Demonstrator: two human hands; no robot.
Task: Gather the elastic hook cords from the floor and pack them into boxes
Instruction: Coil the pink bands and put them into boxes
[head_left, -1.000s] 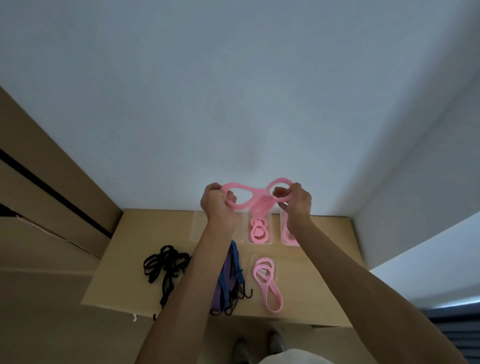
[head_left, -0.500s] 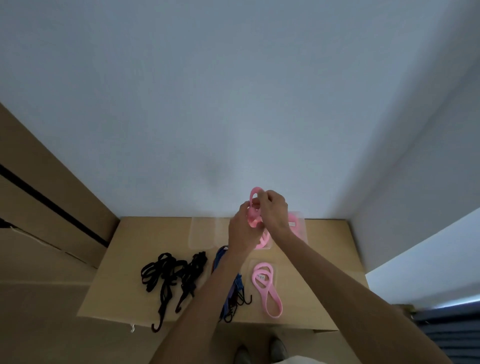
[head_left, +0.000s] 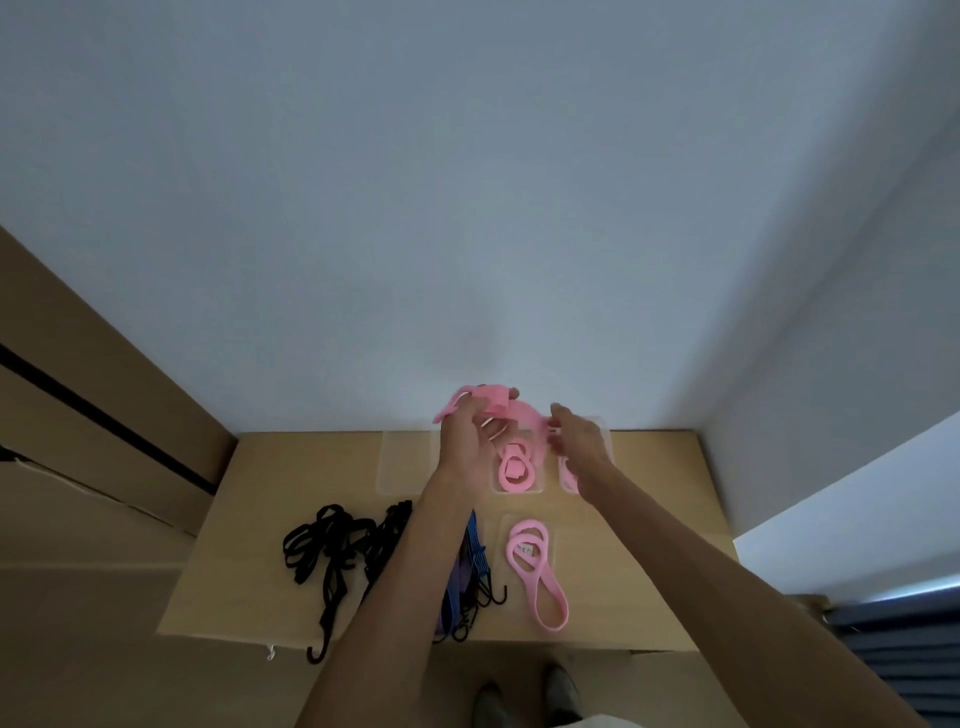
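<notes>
Two hands, bunched together half a second ago, are now parted: the flat pink elastic band (head_left: 485, 402) has been folded into a wad and is gripped in the curled fingers (head_left: 470, 415) of the left hand (head_left: 465, 441), above the clear plastic boxes (head_left: 519, 467) on the wooden tabletop (head_left: 649, 519). Packing is judged next. The right hand (head_left: 579, 434) is raised beside it, fingers loosely extended; whether the band's trailing end is pinched cannot be told.

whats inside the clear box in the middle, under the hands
A coiled pink band lies in the clear box. The left hand covers the box's left edge.
</notes>
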